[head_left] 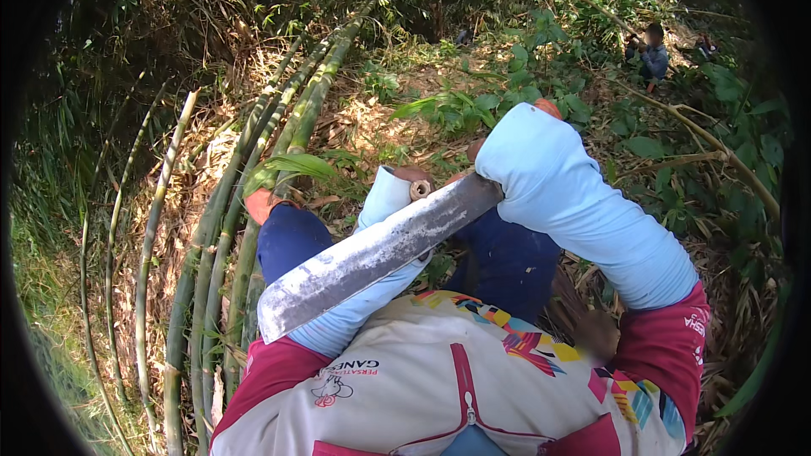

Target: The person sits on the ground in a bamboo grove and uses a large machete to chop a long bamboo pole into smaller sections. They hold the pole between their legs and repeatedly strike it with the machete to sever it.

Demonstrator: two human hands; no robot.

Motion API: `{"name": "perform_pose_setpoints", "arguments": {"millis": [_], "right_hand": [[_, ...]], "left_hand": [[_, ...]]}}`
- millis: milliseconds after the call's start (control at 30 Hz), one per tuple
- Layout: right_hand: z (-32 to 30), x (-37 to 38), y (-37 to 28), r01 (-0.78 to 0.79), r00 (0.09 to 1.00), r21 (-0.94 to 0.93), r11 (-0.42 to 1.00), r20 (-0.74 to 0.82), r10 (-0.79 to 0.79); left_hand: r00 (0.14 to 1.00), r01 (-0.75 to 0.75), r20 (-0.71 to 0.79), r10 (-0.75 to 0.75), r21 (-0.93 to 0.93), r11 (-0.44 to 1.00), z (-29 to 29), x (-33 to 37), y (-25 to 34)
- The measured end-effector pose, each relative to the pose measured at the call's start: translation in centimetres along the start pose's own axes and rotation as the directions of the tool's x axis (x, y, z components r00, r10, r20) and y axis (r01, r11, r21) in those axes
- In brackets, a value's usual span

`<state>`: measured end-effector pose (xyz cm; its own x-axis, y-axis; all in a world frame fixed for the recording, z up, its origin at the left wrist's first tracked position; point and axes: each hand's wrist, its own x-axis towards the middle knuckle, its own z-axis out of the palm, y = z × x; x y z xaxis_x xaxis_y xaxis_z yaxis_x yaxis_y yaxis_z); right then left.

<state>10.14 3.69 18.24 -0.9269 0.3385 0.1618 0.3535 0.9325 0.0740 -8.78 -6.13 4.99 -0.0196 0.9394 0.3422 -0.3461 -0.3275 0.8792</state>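
Observation:
A wide-bladed machete (372, 253) lies slantwise across the middle, its worn grey blade pointing to the lower left above my left forearm. My right hand (476, 150) is closed at the blade's upper right end; the light blue sleeve hides most of that hand and the handle. Beyond the blade, my left hand (412, 173) is curled beside a small round brown piece (420, 191) with a hole in its end. The rest of that piece is hidden, so I cannot tell its kind.
Several long green bamboo stems (228, 211) arch up on my left. Dry leaves (351, 122) cover the sloping ground. A bent branch (710, 139) stands among leafy plants on the right. Farther back on the right is a seated person (652, 57).

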Motion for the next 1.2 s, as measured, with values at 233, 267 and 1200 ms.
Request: {"name": "perform_pose_setpoints", "arguments": {"millis": [233,267,1200], "right_hand": [[2.3,-0.1,4.5,-0.029,0.989,0.03,0.999,-0.141,0.033],[1.8,0.1,4.4,-0.436,0.876,0.284,0.854,-0.083,0.474],[2.5,-2.7,-5.6,0.191,0.946,0.169,0.967,-0.296,-0.135]], "left_hand": [[0.969,-0.246,0.087,0.23,0.358,0.901,2.8,-2.2,2.7],[0.955,-0.29,0.193,0.224,0.47,0.834,3.8,-3.4,2.9],[0.979,-0.19,0.163,0.122,0.517,0.834,-1.3,-5.3,-1.1]]}}
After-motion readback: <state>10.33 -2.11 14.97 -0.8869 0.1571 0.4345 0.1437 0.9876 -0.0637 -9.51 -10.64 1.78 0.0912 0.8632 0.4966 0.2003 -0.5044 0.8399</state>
